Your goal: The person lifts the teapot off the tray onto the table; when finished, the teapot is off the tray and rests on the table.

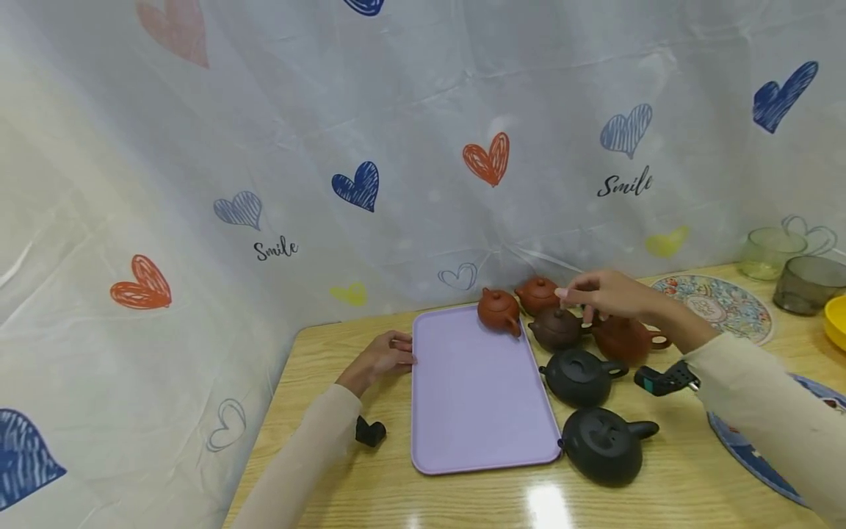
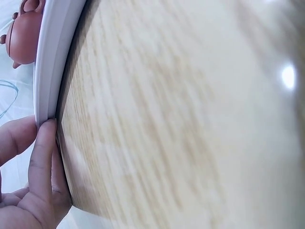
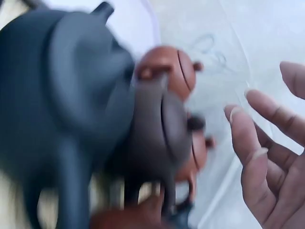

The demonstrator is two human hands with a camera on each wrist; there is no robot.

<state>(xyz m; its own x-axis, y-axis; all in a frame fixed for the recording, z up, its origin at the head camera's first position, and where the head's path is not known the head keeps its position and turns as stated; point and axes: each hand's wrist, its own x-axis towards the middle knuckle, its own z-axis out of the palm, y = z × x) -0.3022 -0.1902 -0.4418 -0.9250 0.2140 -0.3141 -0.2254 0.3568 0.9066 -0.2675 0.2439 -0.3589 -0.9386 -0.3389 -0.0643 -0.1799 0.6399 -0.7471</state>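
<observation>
A lilac tray [image 1: 482, 397] lies on the table, its left rim pinched between the thumb and fingers of my left hand [image 1: 383, 355]. On its far right corner stands a small reddish clay teapot [image 1: 498, 308]. My right hand [image 1: 611, 295], fingers loosely bent and holding nothing, hovers over the other teapots just right of the tray. Below its fingertips is a dark brown teapot [image 1: 557, 330], with a second reddish teapot [image 1: 537, 295] behind it. A larger red-brown teapot [image 1: 621, 342] sits under the hand, partly hidden. Nearer stand a black teapot [image 1: 578, 378] and a bigger black teapot [image 1: 603, 448].
Behind the table hangs a white cloth [image 1: 410, 242] printed with hearts. To the right are a round patterned mat [image 1: 740, 312], a clear glass [image 1: 767, 253], a grey glass [image 1: 809, 285], a yellow bowl [image 1: 838, 323] and a blue mat [image 1: 747, 448] partly under the right sleeve.
</observation>
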